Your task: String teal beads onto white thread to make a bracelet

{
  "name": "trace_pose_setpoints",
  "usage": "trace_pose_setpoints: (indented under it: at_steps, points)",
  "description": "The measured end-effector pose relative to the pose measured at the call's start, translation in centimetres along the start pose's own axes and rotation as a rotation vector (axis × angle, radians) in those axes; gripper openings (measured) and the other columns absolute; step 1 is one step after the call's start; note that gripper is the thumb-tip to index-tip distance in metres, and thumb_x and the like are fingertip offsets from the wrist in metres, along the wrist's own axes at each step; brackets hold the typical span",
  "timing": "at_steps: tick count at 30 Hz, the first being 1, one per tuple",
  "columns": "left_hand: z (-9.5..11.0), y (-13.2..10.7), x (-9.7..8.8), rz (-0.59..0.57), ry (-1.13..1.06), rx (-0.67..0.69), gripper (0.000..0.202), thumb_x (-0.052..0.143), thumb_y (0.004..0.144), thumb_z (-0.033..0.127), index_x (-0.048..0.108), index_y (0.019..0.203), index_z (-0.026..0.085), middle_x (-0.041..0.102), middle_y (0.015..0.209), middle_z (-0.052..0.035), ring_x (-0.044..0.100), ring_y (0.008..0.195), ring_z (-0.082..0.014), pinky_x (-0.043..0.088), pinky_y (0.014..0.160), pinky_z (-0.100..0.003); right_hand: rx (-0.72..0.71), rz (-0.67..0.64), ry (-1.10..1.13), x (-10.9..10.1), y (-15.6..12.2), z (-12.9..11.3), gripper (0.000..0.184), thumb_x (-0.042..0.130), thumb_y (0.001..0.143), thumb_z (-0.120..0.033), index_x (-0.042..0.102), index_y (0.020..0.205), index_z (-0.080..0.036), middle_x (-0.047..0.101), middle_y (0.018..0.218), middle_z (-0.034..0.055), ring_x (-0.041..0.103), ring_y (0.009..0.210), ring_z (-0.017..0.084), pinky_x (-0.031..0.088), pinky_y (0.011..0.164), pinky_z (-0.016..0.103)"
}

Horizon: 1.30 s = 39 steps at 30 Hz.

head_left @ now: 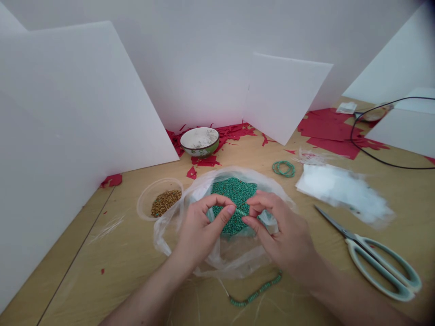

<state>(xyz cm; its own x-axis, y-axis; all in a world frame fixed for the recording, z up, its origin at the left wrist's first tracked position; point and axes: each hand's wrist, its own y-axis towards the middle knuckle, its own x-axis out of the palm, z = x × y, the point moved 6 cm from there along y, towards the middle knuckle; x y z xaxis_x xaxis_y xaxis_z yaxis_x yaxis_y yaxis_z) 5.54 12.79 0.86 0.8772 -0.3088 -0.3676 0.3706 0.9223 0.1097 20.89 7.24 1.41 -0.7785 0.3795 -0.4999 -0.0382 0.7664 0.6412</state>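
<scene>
Between my two hands runs a short row of green beads (241, 212), over a clear plastic bag (170, 231) of loose green beads (234, 188). My left hand (205, 222) pinches the row's left end with thumb and forefinger. At its right end, my right hand (277, 222) has thumb and fingers closed in a pinch. Any thread inside the row is too fine to make out. Below the bag lies a strand of green beads (254, 296) with a pale thread end showing. Left of the bag stands a round clear tub (141, 206) holding gold-brown beads (166, 202).
Scissors (367, 256) lie at the right, near white plastic packets (340, 190). Green bead loops (283, 169) rest behind my right hand. A bowl (200, 141) stands among red paper scraps (238, 131). White boards (285, 95) wall the back; a black cable (353, 136) curves at right.
</scene>
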Motion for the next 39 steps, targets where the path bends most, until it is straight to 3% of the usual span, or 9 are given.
trace_pose_setpoints:
  at_steps: [7,12,39]
  points:
    - [0.3,-0.3,0.0,0.026,0.053,0.029,0.019,0.057,0.090,0.034,0.063,0.081,0.019,0.065,0.076,0.0000,0.056,0.073,-0.0154,0.040,0.069,-0.025,-0.096,-0.001,-0.100,-0.2,0.2,-1.0,0.020,0.065,0.087,-0.017,0.057,0.105,-0.021,0.065,0.086,0.0010,0.064,0.090,0.018,0.047,0.102,0.045]
    - [0.4,-0.4,0.1,0.039,0.004,0.004,0.018,0.058,0.089,0.034,0.063,0.080,0.019,0.063,0.076,-0.0002,0.055,0.075,-0.0161,0.040,0.070,-0.025,-0.179,0.020,-0.124,-0.4,0.3,-1.6,0.015,0.063,0.086,-0.011,0.058,0.098,-0.019,0.066,0.085,0.0023,0.061,0.082,0.017,0.049,0.099,0.045]
    - [0.6,-1.0,0.5,0.073,0.073,0.076,0.016,0.058,0.091,0.031,0.062,0.081,0.019,0.063,0.076,0.0032,0.055,0.074,-0.0113,0.040,0.071,-0.023,-0.214,0.031,-0.137,-0.3,0.2,-2.1,0.020,0.066,0.079,-0.004,0.057,0.094,-0.015,0.066,0.082,0.0060,0.059,0.081,0.019,0.050,0.095,0.046]
